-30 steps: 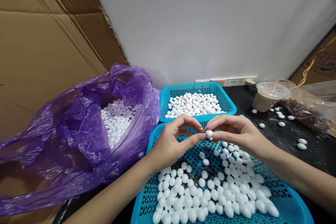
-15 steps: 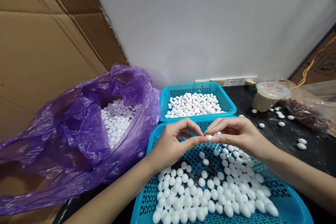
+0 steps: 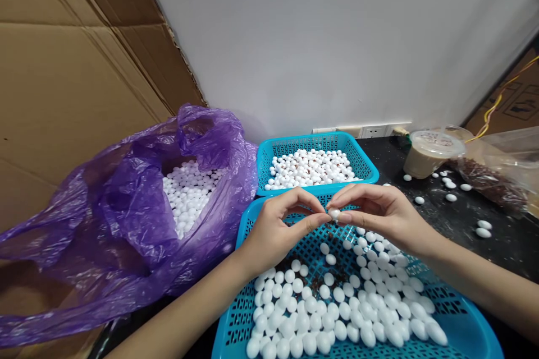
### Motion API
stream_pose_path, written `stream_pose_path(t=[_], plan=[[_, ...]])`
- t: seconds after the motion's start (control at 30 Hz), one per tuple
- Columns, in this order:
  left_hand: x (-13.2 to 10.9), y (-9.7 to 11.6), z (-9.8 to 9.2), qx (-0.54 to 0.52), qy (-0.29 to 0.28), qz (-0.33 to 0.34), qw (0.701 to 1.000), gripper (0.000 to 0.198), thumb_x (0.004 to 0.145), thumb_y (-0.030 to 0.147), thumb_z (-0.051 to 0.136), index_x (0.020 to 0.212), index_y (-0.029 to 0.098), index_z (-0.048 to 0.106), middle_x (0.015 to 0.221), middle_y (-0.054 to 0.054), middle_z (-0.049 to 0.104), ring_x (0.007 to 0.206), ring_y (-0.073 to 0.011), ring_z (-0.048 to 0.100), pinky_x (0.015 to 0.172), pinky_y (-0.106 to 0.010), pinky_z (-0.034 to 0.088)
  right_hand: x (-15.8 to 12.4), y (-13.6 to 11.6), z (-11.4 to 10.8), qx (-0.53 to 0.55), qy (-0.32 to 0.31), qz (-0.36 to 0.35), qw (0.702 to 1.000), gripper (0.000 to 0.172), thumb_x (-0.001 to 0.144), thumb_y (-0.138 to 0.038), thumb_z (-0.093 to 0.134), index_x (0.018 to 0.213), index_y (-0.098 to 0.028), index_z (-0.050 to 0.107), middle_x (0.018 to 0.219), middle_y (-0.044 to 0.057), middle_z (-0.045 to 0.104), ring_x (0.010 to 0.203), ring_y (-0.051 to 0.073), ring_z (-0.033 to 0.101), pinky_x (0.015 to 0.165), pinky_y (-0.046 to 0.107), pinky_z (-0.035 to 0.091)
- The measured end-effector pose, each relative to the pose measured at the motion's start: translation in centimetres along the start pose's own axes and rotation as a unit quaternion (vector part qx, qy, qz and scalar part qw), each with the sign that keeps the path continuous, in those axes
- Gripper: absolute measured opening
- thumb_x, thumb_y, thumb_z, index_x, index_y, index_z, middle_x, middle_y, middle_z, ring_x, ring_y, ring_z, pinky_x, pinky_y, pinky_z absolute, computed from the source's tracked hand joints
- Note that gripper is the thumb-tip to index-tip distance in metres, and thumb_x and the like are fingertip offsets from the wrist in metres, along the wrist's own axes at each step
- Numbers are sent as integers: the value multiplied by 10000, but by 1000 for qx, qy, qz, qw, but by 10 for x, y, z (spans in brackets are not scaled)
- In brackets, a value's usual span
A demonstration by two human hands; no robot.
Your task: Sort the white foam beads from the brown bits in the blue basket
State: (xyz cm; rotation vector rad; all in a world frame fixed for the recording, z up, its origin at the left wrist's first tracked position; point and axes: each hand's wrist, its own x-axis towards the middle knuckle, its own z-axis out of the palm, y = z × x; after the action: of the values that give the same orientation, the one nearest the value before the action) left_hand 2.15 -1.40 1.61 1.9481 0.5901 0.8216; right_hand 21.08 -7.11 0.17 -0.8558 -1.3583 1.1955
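A blue far basket (image 3: pixel 303 143) of white foam beads stands on a black tabletop (image 3: pixel 497 255) by a white wall (image 3: pixel 295 39), beside a purple plastic bag (image 3: pixel 126 219). Over the nearer blue basket (image 3: pixel 248 219), the left hand (image 3: pixel 278 230) and right hand (image 3: pixel 379 213), nearly closed, pinch one foam bead (image 3: pixel 334 214) between them.

A lidded plastic cup (image 3: pixel 429 154) stands on the black counter (image 3: pixel 505 258) beside a clear plastic bag (image 3: pixel 492 171).

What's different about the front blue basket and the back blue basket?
The front basket has white balls spread out with blue mesh showing, while the back basket has its balls crowded together. The left hand and right hand pinch a white ball above the front basket, not the back basket. Both are blue plastic mesh baskets holding white balls.
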Motion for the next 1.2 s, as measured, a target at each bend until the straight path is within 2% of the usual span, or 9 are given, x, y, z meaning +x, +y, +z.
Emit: stream_pose_path(t=[0.3,0.57,0.73,0.93,1.0,1.13,1.2], plan=[[-2,-1,0,31,12,35,999,106,762,211,667,797,167,578,785,2,631,744,-102,611,714,-221,517,0,0,1,10,24,8,1000,169,707,-194,719,866,-211,665,868,24,681,822,158,642,756,309,544],[-3,-2,-2,136,39,197,970,114,735,174,691,801,176,599,764,-10,644,726,-121,608,676,-258,514,0,-1,0,-15,-12,3,1000,108,738,-203,695,843,-223,706,888,33,695,853,169,642,786,324,547],[-7,0,-2,168,61,221,959,87,761,193,667,808,188,594,745,-1,635,707,-120,609,640,-253,518,0,-2,-2,-27,-26,8,999,95,741,-212,692,828,-234,724,866,27,704,818,169,652,765,322,556],[-7,2,-2,185,63,235,952,156,753,168,676,889,202,607,799,0,642,734,-114,610,655,-235,513,-1,-2,-3,-19,-43,18,999,94,754,-190,680,826,-233,725,874,26,707,821,159,653,748,294,551],[-8,2,-3,194,48,236,951,170,771,165,656,928,214,611,827,-1,633,748,-110,605,668,-230,511,-2,-1,-3,-4,-38,22,999,174,756,-182,678,917,-245,705,879,24,706,811,156,656,740,296,551],[-8,2,-5,252,9,250,935,239,822,193,595,1057,237,588,866,-14,582,785,-118,581,720,-255,505,-3,0,-2,42,-41,37,998,510,749,-179,686,1222,-278,522,862,18,699,793,157,664,745,323,556],[-9,3,-5,295,-2,264,918,276,845,191,559,1116,244,562,858,-17,560,780,-122,561,721,-266,493,-4,0,-2,48,-45,39,997,557,745,-172,689,1252,-276,484,852,16,695,798,158,664,757,326,554]])
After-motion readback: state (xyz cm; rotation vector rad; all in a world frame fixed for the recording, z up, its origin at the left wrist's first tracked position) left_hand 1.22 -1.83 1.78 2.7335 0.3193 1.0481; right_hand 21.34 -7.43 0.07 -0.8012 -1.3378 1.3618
